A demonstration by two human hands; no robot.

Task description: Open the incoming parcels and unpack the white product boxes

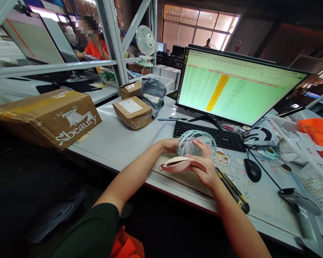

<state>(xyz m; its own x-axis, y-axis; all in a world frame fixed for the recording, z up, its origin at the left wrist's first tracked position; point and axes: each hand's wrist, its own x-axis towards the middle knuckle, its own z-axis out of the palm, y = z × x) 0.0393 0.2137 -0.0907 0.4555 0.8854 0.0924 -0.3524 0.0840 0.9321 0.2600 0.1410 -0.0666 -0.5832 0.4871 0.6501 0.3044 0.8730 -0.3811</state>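
Observation:
Above the desk's front edge, my left hand [171,145] grips the left side of a clear, round bundle with pale blue looped rims [185,146]; its exact kind I cannot make out. Most of my left fingers are hidden behind the loops. My right hand [206,167] holds a flat, pale pink pouch [177,165] between thumb and fingers, its opening slightly gaping. Some fingers of that hand also reach up against the round bundle. A black and yellow box cutter [233,191] lies just right of my right wrist.
Behind the hands stand a keyboard [231,141] and a monitor [237,86]. A mouse [252,170], barcode scanner [303,211] and white basket [316,188] are at right. Cardboard boxes [133,113], a large carton [48,118] and a grey plastic parcel [154,91] sit left. A person [95,46] sits beyond the metal frame.

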